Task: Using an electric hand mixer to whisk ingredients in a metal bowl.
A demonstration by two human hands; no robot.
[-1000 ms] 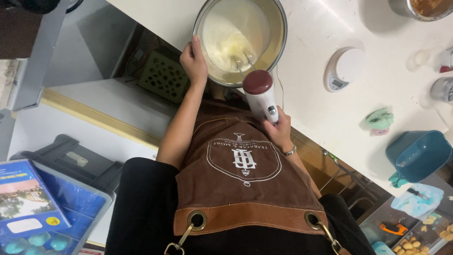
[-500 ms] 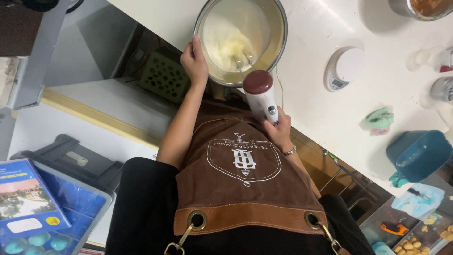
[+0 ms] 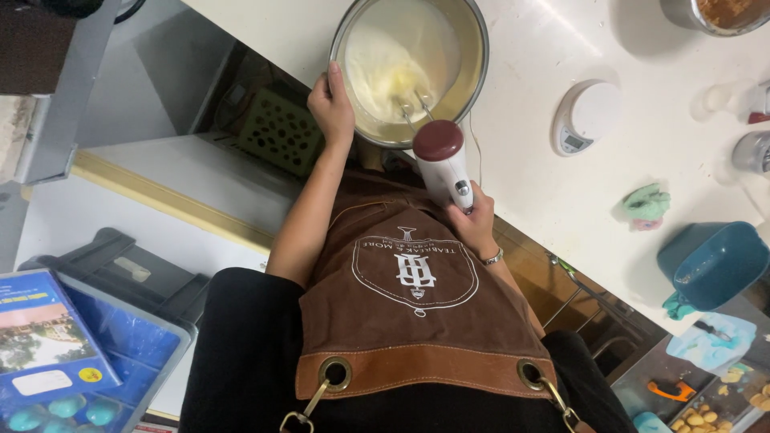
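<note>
White counter (image 3: 561,200) is seen from above, carrying a metal bowl (image 3: 473,48) of pale cream at its edge. The bowl's rim is gripped by the left hand (image 3: 330,104), fingers curled over it. A hand mixer (image 3: 443,164) is held by the right hand (image 3: 473,224), fingers closed around its white body, beaters sunk in the cream. A round scale (image 3: 585,116) lies near the bowl, a blue tub (image 3: 714,265) well apart.

**Cut off and out of sight around the mixing bowl**

The mixing bowl (image 3: 409,68) loses its far rim to the top edge. The beaters (image 3: 411,104) sink into pale batter, their tips hidden. Right of the bowl, a metal container (image 3: 710,14) is cropped, and a metal cup (image 3: 754,152) is cut by the right edge.
</note>
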